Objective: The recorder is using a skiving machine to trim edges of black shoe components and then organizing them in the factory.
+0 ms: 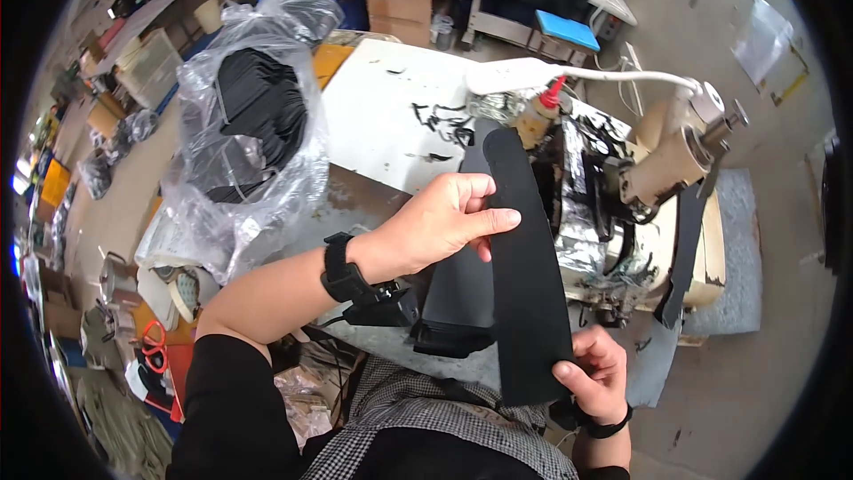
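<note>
A long black strip of flat material (530,284), rounded at its far end, is stretched between my two hands. My left hand (444,220) pinches its left edge with the thumb on top, about a third of the way down. Near its lower right corner, my right hand (597,375) grips it between thumb and fingers. Under and to the left of it lies a stack of similar dark strips (458,293) on the table, partly hidden by the held strip. To the right stands a beige machine (662,169) resembling a sewing or skiving machine; another black strip (684,253) hangs at its right side.
A clear plastic bag (200,178) holding many black pieces (262,102) sits at the left. Black scraps (440,120) lie on the white tabletop (382,93). A white lamp (511,76) and a red-tipped bottle (538,116) stand beside the machine. Scissors with red handles (154,345) are at lower left.
</note>
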Action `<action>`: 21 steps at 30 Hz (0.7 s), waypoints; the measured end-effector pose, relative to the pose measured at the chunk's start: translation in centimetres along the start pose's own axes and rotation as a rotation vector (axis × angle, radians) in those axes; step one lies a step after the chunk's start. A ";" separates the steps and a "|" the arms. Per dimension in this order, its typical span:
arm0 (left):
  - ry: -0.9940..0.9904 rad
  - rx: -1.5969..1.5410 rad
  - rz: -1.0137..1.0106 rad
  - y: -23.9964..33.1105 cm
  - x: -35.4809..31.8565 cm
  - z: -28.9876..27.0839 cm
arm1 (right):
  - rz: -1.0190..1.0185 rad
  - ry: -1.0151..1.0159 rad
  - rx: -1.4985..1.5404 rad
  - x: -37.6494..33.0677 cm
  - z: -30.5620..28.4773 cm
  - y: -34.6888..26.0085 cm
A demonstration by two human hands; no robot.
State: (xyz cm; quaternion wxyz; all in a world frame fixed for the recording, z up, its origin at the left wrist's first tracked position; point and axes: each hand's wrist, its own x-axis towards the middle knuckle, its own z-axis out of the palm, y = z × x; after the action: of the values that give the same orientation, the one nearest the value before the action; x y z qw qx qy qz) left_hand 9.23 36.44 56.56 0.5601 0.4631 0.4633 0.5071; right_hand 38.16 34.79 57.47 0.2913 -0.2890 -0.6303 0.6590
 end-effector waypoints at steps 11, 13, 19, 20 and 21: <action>-0.360 -0.147 -0.311 -0.3 2.5 8.6 | -0.899 0.206 -1.138 5.9 -5.2 1.2; -0.372 -0.136 -0.327 -0.3 2.4 8.9 | -0.886 0.217 -1.099 5.8 -5.3 2.0; -0.328 -0.089 -0.362 -1.3 2.5 9.2 | -0.802 0.254 -0.998 5.7 -6.2 4.1; -0.322 -0.068 -0.359 -1.2 2.5 9.3 | -0.797 0.256 -0.998 5.7 -6.2 4.1; -0.316 -0.047 -0.355 -1.1 2.5 9.5 | -0.810 0.260 -0.989 5.6 -6.3 4.0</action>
State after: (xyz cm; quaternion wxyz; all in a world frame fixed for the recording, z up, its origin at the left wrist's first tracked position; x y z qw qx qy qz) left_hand 18.89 38.40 56.73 0.7167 0.4348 0.4321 0.3325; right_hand 39.04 42.98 53.21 0.4230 -0.2059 -0.8779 0.0891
